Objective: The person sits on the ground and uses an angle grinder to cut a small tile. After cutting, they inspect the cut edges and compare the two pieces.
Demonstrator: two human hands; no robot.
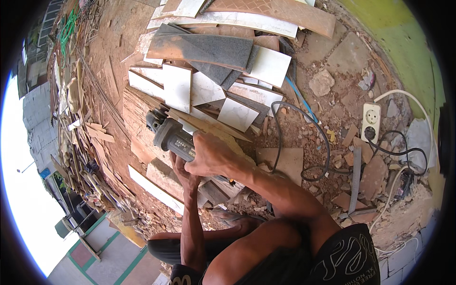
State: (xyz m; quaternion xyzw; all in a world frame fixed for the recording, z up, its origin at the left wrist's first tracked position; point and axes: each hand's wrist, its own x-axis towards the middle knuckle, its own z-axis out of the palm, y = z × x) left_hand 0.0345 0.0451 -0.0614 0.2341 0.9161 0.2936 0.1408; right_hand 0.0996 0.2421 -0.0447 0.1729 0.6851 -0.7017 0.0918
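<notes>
An outdoor tile-cutting worksite: cut tile offcuts (209, 71) pile across the upper centre, broken rubble and red dust (332, 133) cover the ground at right, an extension socket (371, 122) lies there, and an angle grinder (168, 135) sits mid-frame.

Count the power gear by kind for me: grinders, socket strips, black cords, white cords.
Grinders: 1, held by the right hand and left hand
Socket strips: 1
Black cords: 2
White cords: 1
Total: 5

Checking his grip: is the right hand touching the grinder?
Touching. The head view shows the right hand wrapped over the grey grinder body.
</notes>
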